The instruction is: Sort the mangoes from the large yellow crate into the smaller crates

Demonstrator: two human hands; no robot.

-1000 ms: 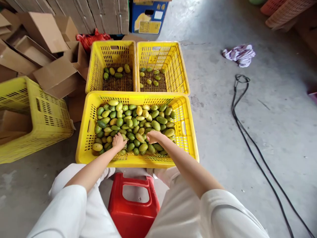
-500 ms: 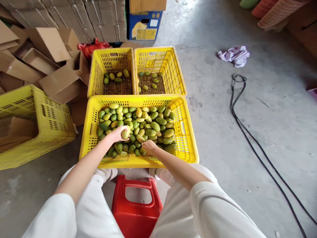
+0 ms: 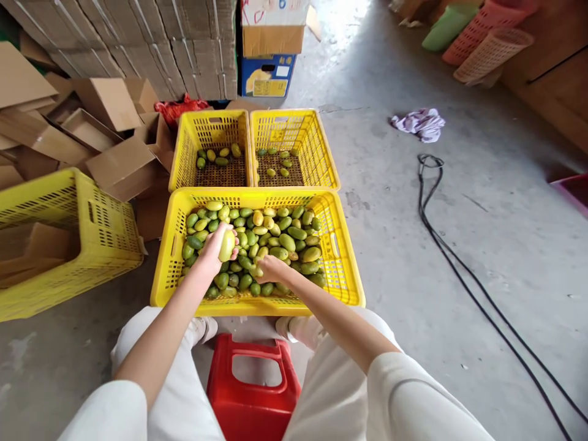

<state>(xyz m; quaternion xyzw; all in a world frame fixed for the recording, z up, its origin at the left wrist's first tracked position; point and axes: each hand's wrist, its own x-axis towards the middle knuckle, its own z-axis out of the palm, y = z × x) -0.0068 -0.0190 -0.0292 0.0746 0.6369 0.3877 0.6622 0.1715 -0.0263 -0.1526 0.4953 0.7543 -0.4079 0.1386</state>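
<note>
Fruit (image 3: 226, 246) clamped in your L hand (image 3: 213, 248), over the front crate (image 3: 257, 310), could drop & bruise the pile (image 3: 287, 242) if your grip slackens. R hand (image 3: 272, 269)'s at the pile; can't tell if it's closed on any. Pressing too hard might dent some.

The large crate (image 3: 184, 304) is yellow with a slotted pattern, its fruits (image 3: 288, 242) range from dark green to yellow, the held fruit (image 3: 226, 247) is pale yellow-green, the stool (image 3: 252, 407) red, the sleeves (image 3: 420, 398) white, the cable (image 3: 437, 237) black, and the cloth (image 3: 421, 125) white and purple.
</note>
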